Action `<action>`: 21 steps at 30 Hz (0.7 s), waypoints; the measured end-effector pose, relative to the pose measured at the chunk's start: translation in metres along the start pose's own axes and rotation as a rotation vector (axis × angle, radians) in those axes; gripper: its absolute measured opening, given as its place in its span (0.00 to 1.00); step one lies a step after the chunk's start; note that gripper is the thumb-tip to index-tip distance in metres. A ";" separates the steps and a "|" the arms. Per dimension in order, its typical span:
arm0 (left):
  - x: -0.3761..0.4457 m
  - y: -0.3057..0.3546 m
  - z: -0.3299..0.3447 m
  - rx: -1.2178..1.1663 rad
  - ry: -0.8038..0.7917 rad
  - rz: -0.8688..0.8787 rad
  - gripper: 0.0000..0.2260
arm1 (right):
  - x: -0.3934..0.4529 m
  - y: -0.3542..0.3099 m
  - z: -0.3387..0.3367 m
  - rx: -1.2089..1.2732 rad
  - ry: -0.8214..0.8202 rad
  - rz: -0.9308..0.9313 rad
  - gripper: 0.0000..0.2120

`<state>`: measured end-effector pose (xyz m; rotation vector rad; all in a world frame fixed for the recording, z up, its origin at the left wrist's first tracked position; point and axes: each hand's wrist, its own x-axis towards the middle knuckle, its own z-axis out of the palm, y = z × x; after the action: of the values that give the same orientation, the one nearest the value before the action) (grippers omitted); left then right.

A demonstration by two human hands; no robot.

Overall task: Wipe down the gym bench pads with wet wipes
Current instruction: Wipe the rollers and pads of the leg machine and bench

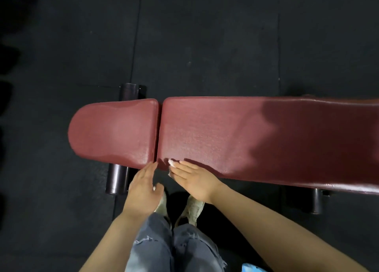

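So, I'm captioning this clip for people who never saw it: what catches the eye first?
The dark red long pad and the shorter seat pad, end to end across the black floor. At the long pad's near edge by the gap, the right hand presses a white wipe; the left hand is open beside it.

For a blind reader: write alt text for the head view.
A right hand presses a white wet wipe on a dark red bench pad. The open left hand hovers near the seat pad.
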<state>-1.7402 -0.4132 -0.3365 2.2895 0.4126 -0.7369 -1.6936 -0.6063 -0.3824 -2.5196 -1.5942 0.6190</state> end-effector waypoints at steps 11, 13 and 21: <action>0.019 -0.024 -0.002 0.170 -0.100 0.079 0.28 | 0.082 0.107 -0.051 -0.074 -0.069 -0.163 0.25; 0.024 -0.026 -0.002 0.192 -0.116 0.096 0.29 | 0.101 0.141 -0.063 -0.028 0.064 0.087 0.21; 0.049 -0.025 -0.007 0.121 -0.097 0.065 0.28 | 0.077 0.068 -0.021 0.078 0.053 -0.027 0.20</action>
<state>-1.7111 -0.3867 -0.3750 2.3556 0.2536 -0.8571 -1.6000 -0.5659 -0.4052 -2.4337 -1.5526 0.5938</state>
